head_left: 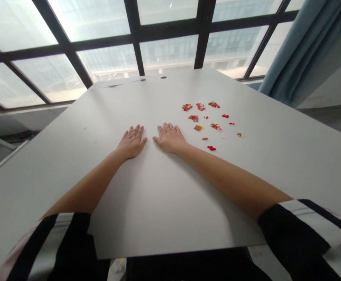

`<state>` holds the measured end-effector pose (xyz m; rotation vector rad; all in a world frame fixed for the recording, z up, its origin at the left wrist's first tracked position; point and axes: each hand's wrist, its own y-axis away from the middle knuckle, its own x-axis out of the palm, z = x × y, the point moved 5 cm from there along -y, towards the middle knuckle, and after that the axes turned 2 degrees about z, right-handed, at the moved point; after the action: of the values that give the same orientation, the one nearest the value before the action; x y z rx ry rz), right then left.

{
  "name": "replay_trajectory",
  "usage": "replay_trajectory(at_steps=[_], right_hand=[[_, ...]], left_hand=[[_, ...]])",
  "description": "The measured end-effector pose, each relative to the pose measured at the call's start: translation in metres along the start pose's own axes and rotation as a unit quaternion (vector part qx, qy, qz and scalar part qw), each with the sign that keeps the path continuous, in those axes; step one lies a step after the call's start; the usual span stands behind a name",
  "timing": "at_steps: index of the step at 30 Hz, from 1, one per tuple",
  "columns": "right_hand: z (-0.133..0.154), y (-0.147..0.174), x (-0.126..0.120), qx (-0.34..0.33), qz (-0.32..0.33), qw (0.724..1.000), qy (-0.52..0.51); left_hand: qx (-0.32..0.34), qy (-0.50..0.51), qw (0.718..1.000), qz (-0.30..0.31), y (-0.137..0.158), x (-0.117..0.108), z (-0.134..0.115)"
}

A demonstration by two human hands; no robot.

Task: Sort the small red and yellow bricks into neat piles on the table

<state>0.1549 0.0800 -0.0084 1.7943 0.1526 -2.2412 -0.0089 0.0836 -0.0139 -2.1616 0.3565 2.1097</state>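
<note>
My left hand (132,142) lies flat on the white table (170,203), palm down, with its fingers spread and nothing in it. Just to its right, my right hand (170,138) rests in the same flat way, also holding nothing. A narrow gap separates the two thumbs. Beyond and to the right of my right hand lie several small clusters of red, brown, white and yellow pieces. Nearest to it are a brown piece with a yellow edge (198,127) and a brown-and-red cluster (193,118). A small red cluster (211,148) sits closest to my right forearm. Their exact kind is too small to tell.
Further red mixed clusters (187,107) lie farther back on the right. Two dark round spots (163,77) mark the table's far edge. Behind it stand dark-framed windows (168,28), with a blue curtain (295,50) at the right.
</note>
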Motion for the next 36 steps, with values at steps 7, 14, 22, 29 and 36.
replay_trajectory(at_steps=[7,14,22,29,36], right_hand=[[0.0,0.002,-0.0022,0.002,0.004,1.0,-0.003],[0.0,0.0022,-0.002,0.004,0.004,1.0,-0.002],[-0.0001,0.002,-0.0015,0.001,0.005,1.0,0.002],[0.0002,0.0027,-0.0024,0.004,0.008,1.0,-0.001],[-0.0004,0.002,-0.0019,0.005,0.008,1.0,0.0]], left_hand=[[0.0,-0.012,1.0,0.0,-0.0007,0.0005,-0.0004],[0.006,-0.007,1.0,-0.012,-0.003,0.0021,0.0008],[-0.002,-0.018,1.0,-0.014,-0.0029,0.0022,0.0007],[-0.008,-0.019,1.0,0.0,-0.0003,0.0001,-0.0029],[-0.011,-0.024,1.0,0.005,-0.0006,-0.0001,-0.0025]])
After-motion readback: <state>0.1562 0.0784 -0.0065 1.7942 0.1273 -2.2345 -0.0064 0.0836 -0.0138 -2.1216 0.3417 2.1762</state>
